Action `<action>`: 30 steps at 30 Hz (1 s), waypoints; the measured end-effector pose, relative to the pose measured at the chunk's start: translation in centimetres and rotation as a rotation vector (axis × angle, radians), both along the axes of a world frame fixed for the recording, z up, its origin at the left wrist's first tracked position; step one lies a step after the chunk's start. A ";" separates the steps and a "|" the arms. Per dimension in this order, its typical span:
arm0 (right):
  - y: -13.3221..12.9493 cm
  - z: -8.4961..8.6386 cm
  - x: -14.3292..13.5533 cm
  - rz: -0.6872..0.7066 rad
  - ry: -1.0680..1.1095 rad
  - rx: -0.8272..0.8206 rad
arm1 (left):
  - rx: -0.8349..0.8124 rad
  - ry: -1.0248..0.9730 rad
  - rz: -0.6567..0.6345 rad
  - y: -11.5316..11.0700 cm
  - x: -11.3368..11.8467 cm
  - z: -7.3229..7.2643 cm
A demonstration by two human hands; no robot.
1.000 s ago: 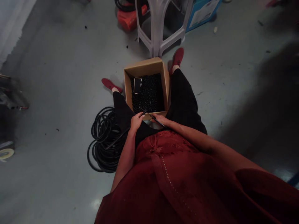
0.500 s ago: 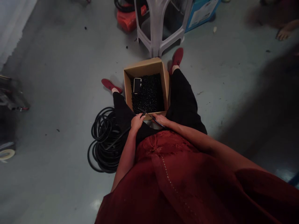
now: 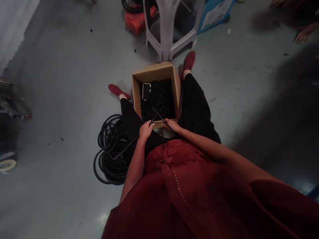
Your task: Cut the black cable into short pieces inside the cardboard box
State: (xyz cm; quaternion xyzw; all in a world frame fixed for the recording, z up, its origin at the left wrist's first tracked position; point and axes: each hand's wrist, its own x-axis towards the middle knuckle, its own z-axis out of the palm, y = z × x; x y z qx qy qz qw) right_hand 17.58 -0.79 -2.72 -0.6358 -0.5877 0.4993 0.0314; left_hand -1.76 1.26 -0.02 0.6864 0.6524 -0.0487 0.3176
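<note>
My left hand is closed around a black rubber hose, whose end pokes out past my fingers at the near rim of a cardboard box. The hose runs back to a loose coil on the floor beside my left leg. My right hand grips a long, thin, dark tool like a knife; its tip points over the box, apart from the hose. Short black pieces fill the lower part of the box, and a phone lies on them.
A grey plastic stool stands just beyond the box, with a red object and a blue box near it. My legs flank the box. Another person's hand shows at upper right. A tape roll lies at far left.
The tool in my right hand has swung away from the hose end, its tip now farther over the box. My left hand has barely moved. At upper right, another person's hand has shifted.
</note>
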 end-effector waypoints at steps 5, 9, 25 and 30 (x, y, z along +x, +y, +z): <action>-0.1 0.6 0.2 -0.107 0.138 -0.053 | -0.024 -0.025 -0.002 0.1 -0.7 1.2; -0.4 0.9 0.1 -0.150 0.230 -0.098 | -0.021 -0.032 -0.020 0.5 -1.0 2.8; 0.1 0.1 0.1 -0.129 0.263 -0.117 | 0.102 -0.189 0.299 0.1 0.6 0.8; 0.0 0.4 0.0 -0.027 0.263 -0.074 | 0.109 -0.068 0.270 -0.4 1.1 0.0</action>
